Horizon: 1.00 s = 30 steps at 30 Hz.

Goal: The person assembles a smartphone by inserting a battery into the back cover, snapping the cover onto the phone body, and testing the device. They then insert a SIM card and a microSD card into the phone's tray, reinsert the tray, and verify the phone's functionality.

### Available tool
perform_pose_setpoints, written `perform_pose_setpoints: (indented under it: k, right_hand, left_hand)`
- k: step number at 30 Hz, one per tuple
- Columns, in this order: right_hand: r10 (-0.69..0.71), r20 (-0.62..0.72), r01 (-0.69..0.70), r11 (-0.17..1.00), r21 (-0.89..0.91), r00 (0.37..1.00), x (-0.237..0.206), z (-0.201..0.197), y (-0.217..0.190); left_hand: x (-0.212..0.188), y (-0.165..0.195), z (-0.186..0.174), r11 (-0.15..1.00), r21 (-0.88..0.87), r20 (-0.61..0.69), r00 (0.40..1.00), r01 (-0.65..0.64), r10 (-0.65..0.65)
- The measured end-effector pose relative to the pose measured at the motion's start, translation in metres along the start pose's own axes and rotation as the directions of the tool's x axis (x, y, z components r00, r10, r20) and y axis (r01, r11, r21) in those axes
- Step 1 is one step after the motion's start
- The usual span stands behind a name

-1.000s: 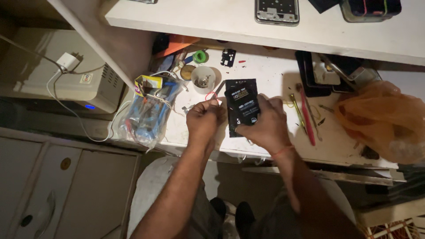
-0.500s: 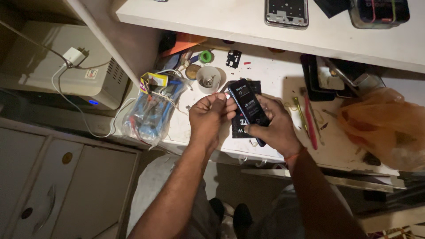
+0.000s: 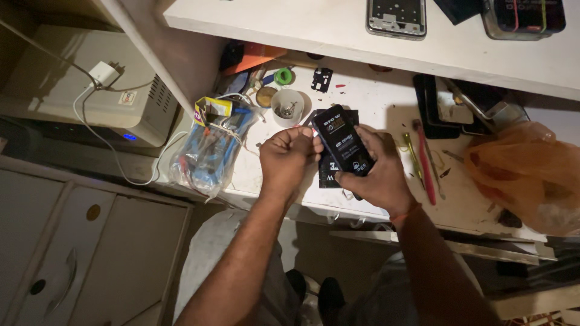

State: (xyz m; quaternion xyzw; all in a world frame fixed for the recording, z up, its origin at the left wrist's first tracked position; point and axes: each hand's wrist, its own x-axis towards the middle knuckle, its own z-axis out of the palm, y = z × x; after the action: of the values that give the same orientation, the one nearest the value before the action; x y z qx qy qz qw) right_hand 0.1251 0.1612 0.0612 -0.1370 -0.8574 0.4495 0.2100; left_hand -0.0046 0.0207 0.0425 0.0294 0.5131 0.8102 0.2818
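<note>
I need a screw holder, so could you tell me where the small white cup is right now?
In the head view, the small white cup stands on the white bench, up and left of centre, just beyond the left hand and beside the green tape roll.

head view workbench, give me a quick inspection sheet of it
surface: white bench, marked, under a white shelf
job's things: black flat pack held above the bench
clutter: white cup, green ring, red tool, orange bag, clear bag of tools
grippers: right hand grips the pack; left hand closed, fingers pinching its edge
cables: white cable from a charger
surroundings: beige box, cabinet doors
</note>
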Motion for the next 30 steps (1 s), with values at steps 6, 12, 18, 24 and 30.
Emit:
perform_pose_setpoints:
  k: [6, 12, 18, 24, 30]
  right_hand:
    - [-0.227, -0.043, 0.202, 0.926, -0.318, 0.973, -0.001, -0.003, -0.005]
    - [-0.226, -0.021, 0.207, 0.923, -0.326, 0.974, -0.001, -0.005, -0.015]
    - [-0.278, -0.022, 0.253, 0.904, -0.345, 0.960, -0.002, -0.006, -0.027]
    - [-0.246, 0.007, 0.229, 0.893, -0.388, 0.969, -0.002, -0.010, -0.034]
    - [-0.192, 0.003, 0.176, 0.891, -0.418, 0.981, -0.001, -0.013, -0.034]
  left_hand:
    - [0.004, -0.004, -0.004, 0.998, 0.052, 0.015, 1.000, -0.023, 0.022]
    - [0.004, -0.004, -0.007, 0.994, 0.109, 0.028, 0.999, -0.022, 0.019]
    - [0.004, 0.000, -0.006, 0.992, 0.122, -0.010, 1.000, 0.014, -0.013]
    - [0.007, -0.004, -0.009, 0.996, 0.060, -0.033, 0.997, 0.065, -0.063]
    - [0.011, -0.009, -0.010, 0.997, 0.038, 0.038, 0.997, -0.072, 0.071]
